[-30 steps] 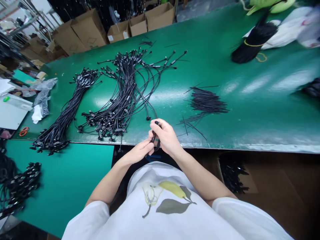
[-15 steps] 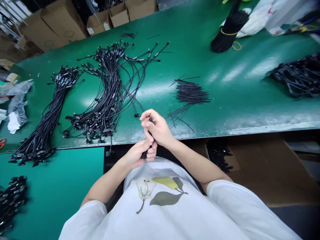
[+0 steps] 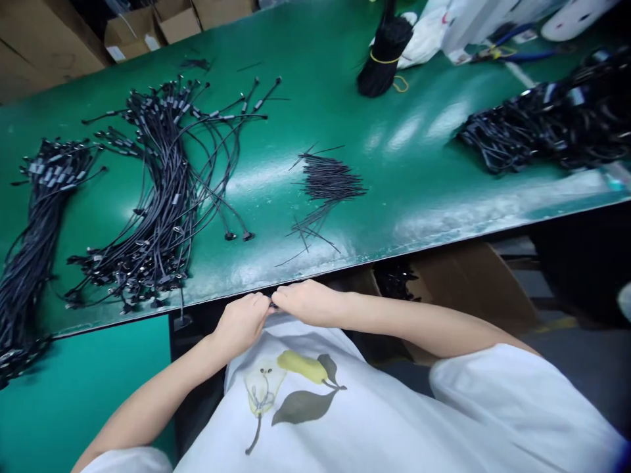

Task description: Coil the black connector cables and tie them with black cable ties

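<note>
My left hand (image 3: 241, 323) and my right hand (image 3: 309, 302) meet at the table's front edge, close to the shirt. Both are closed, knuckles up, with the fingertips pinched together. Between them shows a small dark bit of a black cable (image 3: 273, 304); the rest of it is hidden by the fingers. Beyond the hands lies a pile of thin black twist ties (image 3: 331, 177), a few scattered loose in front of it. To the left a spread bundle of black cables (image 3: 167, 157) with grey tags and connector ends reaches toward the front edge.
Another cable bundle (image 3: 46, 203) lies at the far left. A heap of coiled black cables (image 3: 532, 125) sits on the right. At the back stand a banded bunch of black ties (image 3: 382, 62) and blue-handled pliers (image 3: 522, 54). A cardboard box (image 3: 468, 282) is below the table (image 3: 419, 164).
Both hands have come down toward the body and turned knuckles up, side by side. The view has swung to the right, showing more of the coiled heap.
</note>
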Tool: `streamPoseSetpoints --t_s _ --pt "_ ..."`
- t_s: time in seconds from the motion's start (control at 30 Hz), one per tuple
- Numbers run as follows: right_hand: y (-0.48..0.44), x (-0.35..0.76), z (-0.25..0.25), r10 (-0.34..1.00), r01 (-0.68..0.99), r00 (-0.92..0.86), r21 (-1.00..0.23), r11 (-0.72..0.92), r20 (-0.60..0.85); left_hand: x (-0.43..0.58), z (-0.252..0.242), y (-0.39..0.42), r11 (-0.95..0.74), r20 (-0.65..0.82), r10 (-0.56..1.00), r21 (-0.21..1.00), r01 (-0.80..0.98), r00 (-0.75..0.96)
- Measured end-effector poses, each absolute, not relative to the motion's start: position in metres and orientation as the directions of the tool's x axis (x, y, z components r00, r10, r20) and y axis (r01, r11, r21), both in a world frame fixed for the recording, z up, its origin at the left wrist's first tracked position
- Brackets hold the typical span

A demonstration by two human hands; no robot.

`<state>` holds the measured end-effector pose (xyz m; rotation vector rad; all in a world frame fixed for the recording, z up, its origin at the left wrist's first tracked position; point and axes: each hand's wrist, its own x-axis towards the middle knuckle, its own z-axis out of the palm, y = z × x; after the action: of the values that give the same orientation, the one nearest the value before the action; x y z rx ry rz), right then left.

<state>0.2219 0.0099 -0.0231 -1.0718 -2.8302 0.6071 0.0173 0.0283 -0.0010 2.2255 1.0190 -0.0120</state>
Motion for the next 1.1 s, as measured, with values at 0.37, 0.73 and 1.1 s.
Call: streamPoseSetpoints --t_s 0.37,0.73,1.1 --pt "0.023 0.284 -0.033 0.978 0.798 -0.201 -0.570 0.197 0.057 0.026 -0.022 0.014 0.431 -0.540 0.621 0.840 0.329 0.568" --pt "0.072 0.336 -0.035 0.964 0.863 0.216 -0.492 -0.113 0.158 0.050 -0.005 0.029 0.575 -0.503 0.761 0.815 -0.068 0.408" --pt "0.027 0.205 -0.021 0.983 0.186 -0.179 -0.980 0.072 0.039 0.049 0.004 0.041 0.385 -0.318 0.884 0.911 -0.147 0.342"
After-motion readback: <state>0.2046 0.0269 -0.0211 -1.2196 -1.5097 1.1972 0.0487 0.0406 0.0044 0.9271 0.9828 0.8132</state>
